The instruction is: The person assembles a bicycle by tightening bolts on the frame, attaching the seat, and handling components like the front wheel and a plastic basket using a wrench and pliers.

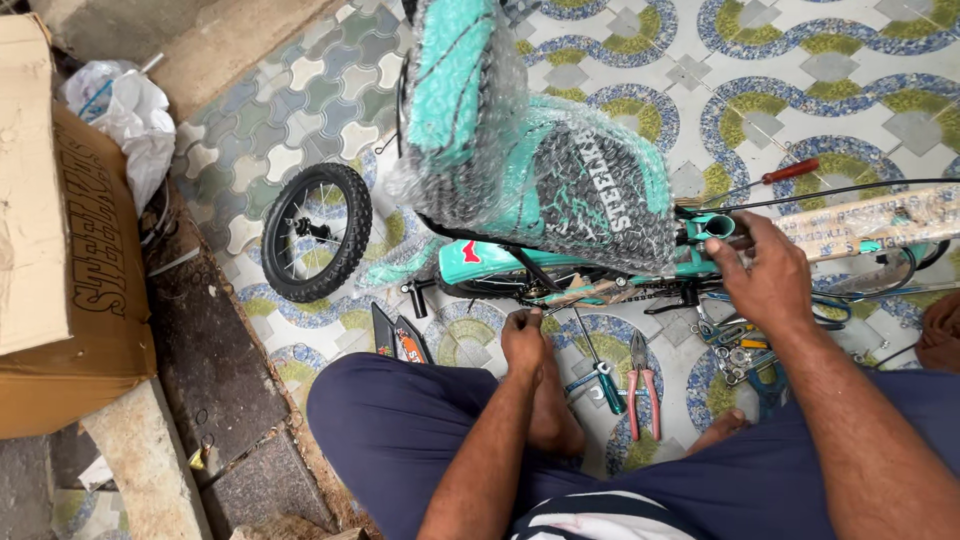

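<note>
Seated cross-legged, person steadies teal bicycle frame (pixel 560 265): right hand (pixel 765 275) clasps seat tube, left hand (pixel 523 338) pinches part beneath wrapped seat (pixel 530 150). Pliers (pixel 640 385), screwdriver (pixel 600 375), loose wheel (pixel 316 232) lie within reach.

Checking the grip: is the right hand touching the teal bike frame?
Touching. The head view shows the right hand resting on the teal bike frame, fingers wrapped at its open tube end.
</note>
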